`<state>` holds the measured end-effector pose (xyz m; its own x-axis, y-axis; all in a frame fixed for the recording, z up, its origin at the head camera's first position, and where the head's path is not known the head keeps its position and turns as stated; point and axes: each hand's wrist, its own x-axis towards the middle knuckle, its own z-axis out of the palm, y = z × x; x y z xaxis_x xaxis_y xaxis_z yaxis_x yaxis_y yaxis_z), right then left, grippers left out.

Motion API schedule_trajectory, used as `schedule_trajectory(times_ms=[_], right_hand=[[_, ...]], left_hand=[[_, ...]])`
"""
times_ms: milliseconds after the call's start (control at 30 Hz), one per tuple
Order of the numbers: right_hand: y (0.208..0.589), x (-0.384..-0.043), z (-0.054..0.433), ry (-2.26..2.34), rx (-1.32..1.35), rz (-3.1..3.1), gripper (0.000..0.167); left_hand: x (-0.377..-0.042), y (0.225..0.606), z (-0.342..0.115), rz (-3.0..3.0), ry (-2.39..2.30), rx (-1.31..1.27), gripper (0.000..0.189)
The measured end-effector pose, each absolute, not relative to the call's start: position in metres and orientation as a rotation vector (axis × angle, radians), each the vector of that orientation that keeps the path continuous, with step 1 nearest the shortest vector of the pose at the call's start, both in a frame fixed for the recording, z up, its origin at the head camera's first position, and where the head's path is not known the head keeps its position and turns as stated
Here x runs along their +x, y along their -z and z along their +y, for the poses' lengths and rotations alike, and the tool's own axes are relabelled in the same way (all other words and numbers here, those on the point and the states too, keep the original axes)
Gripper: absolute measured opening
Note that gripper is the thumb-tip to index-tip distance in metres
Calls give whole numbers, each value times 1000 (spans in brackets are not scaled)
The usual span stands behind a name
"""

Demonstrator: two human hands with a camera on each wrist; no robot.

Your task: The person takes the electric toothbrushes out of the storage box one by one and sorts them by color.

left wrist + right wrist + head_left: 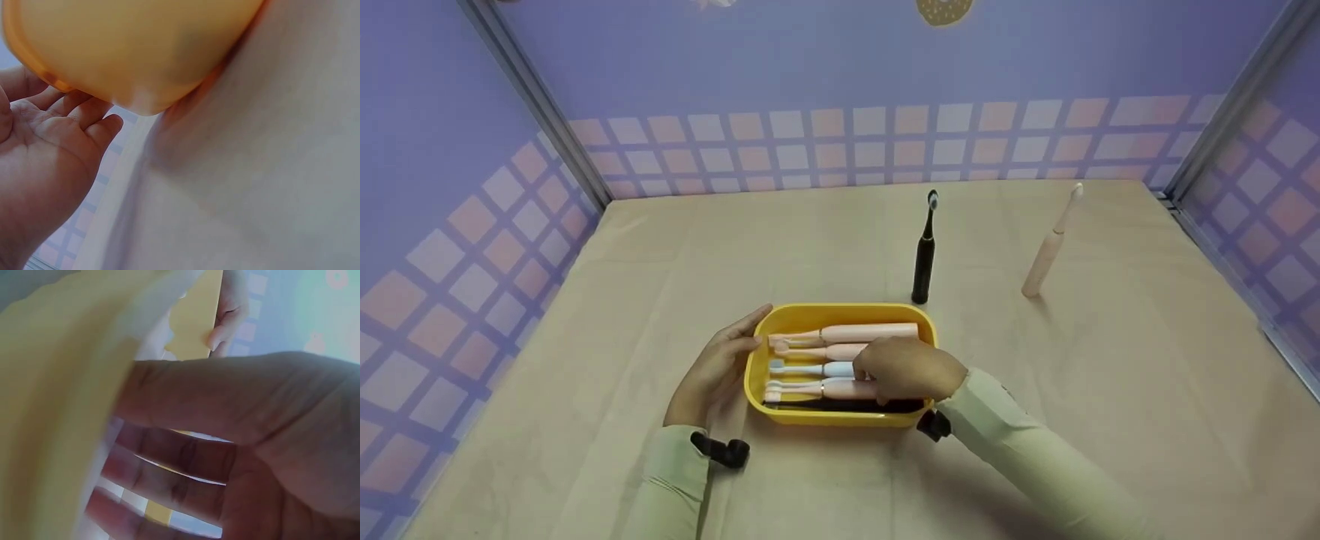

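A yellow plastic bin holds several electric toothbrushes lying side by side, heads to the left. My left hand grips the bin's left rim, thumb at the edge and fingers along the outer wall. Inside the bin, my right hand pinches the handle of a pink electric toothbrush near the front; its fingertips are hidden by the bin wall in the right wrist view. Beside that brush lie a light blue toothbrush and a black one. Two more pink toothbrushes, including the rearmost, lie behind.
A black electric toothbrush stands upright behind the bin. Farther right, a pink electric toothbrush also stands on the beige-covered table. Purple checkered panels enclose the back and sides.
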<state>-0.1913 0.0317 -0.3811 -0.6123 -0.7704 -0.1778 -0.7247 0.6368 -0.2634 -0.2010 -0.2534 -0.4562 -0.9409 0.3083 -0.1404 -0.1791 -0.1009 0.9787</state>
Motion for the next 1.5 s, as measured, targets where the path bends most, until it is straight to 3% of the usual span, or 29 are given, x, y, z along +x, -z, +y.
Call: schedule_trajectory(times_ms=[400, 800, 1000, 1500], right_hand=[[383, -194, 32, 213, -1194, 2549, 15], [384, -196, 35, 241, -1252, 2559, 5], [387, -198, 35, 281, -1239, 2516, 14], [386, -201, 39, 272, -1291, 2488, 13]], left_hand=[[-201, 455, -254, 1870, -2093, 145, 61], [-201, 455, -254, 1868, -2085, 167, 62], [-202, 456, -254, 1838, -2108, 170, 61], [-206, 463, -258, 1883, -2071, 203, 63]])
